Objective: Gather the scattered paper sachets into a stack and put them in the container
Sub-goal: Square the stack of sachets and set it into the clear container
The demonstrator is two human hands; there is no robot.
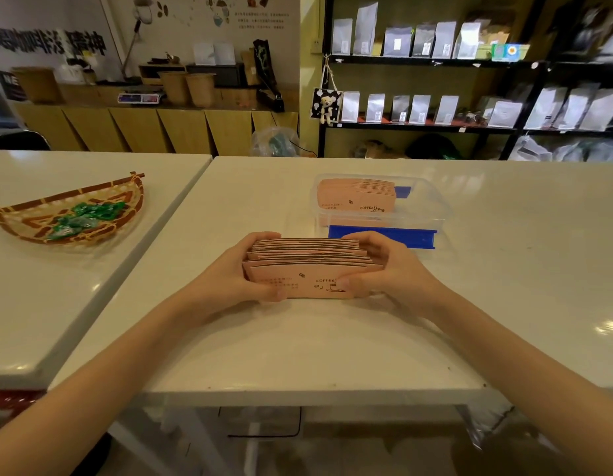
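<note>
A stack of pink paper sachets (308, 266) printed with "COFFEE" stands on edge on the white table (332, 355), a little uneven at the top. My left hand (240, 273) clasps its left end and my right hand (384, 269) clasps its right end, thumbs on the front face. Just behind, a clear plastic container (432, 204) with blue clips holds another bundle of pink sachets (353, 195) leaning in its left half.
A blue lid clip (380, 237) lies along the container's front. On the neighbouring table at left sits a woven basket (20, 218) with green wrapped sweets. Black shelves with silver bags stand behind at right, a wooden counter at back left.
</note>
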